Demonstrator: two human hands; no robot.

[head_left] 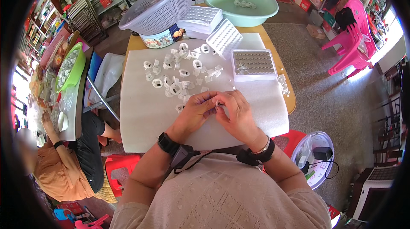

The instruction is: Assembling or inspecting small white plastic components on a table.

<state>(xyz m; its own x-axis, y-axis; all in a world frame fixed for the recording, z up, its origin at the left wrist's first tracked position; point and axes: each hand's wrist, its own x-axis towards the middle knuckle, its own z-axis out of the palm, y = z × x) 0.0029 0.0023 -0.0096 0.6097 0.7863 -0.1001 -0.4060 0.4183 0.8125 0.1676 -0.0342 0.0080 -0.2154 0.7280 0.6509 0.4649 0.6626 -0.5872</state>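
Observation:
Above the near half of the white-covered table (145,122), my left hand (197,111) and my right hand (237,113) meet with their fingertips together. Both pinch one small pale piece (218,104); fingers cover most of it, so its exact kind is hidden. Just beyond my hands lie several loose white plastic fittings (175,88), some showing dark round openings. To the right of them sits a white tray (254,64) with rows of small metallic-looking parts. A white ridged tray (224,39) leans against a stack of similar trays (200,19).
A lilac basket (160,11) rests by a printed tub (158,39) at the back left; a green basin (241,9) holds white pieces. Small white bits (282,84) lie at the right edge. At left, another person (64,169) sits by a lime-green basket (70,66).

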